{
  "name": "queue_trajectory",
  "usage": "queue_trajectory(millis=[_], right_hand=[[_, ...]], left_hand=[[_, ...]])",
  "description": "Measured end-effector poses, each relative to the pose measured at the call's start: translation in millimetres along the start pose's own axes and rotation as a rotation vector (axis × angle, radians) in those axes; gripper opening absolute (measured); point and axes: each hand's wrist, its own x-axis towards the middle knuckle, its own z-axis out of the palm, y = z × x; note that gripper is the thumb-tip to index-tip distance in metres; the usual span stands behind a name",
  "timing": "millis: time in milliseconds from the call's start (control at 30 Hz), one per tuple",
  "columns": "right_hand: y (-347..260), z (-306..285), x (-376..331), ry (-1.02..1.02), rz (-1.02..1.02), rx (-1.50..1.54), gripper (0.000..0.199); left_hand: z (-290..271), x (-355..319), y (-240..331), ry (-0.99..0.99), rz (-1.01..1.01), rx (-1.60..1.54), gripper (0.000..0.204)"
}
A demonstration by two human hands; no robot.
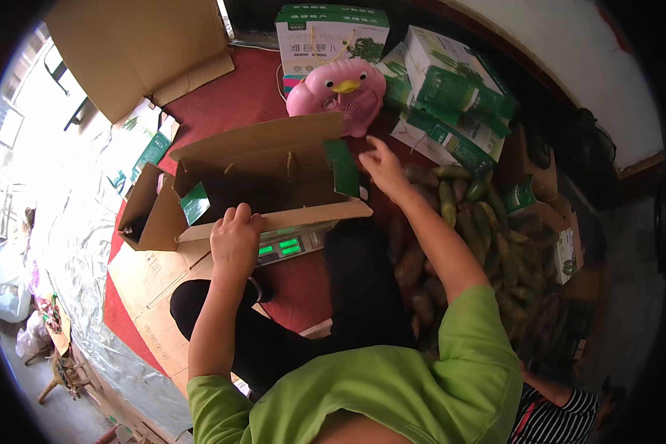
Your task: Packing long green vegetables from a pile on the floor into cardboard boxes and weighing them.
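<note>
An open cardboard box (274,219) stands in front of me with its long flaps raised and green printed end flaps folded out. Cord loops show on its inner far wall; its bottom is in shadow. My left hand (235,238) curls its fingers over the near flap. Just off the box's right end, my right hand (383,170) is raised with fingers partly stretched and nothing visible in them. Under the box's near side sits a digital scale (292,248) with lit green displays. Long green radishes (488,229) lie heaped to the right, beside my right forearm.
Beyond the box stands a pink bird-shaped object (338,96), with a white-and-green carton (331,37) behind it. More cartons (455,81) are stacked at the far right. A smaller open box (154,211) adjoins on the left. A person in a striped top (559,414) is at lower right.
</note>
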Motion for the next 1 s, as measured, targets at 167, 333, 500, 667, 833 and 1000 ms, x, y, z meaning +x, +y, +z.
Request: queue_trajectory(millis=[167,333,500,667,833,1000], right_hand=[[-63,18,-20,0.087,-0.455,-0.366,0.060],[-108,48,-37,-0.147,-0.288,-0.952,0.063],[-87,41,-21,-0.060,-0.366,-0.856,0.045],[-46,-17,-16,0.047,-0.445,-0.458,0.036],[17,-99,-86,0.146,-0.049,-0.240,0.035],[175,-112,-202,0.258,0.373,-0.138,0.033]], left_hand=[[-3,-5,4,-0.084,-0.049,-0.035,0.014],[-2,-5,8,-0.149,-0.064,-0.107,0.023],[1,-7,9,-0.170,-0.070,-0.074,0.025],[6,-7,14,-0.183,-0.133,-0.082,0.035],[0,-2,26,-0.281,-0.161,-0.101,0.041],[14,-5,19,-0.259,-0.198,-0.047,0.040]])
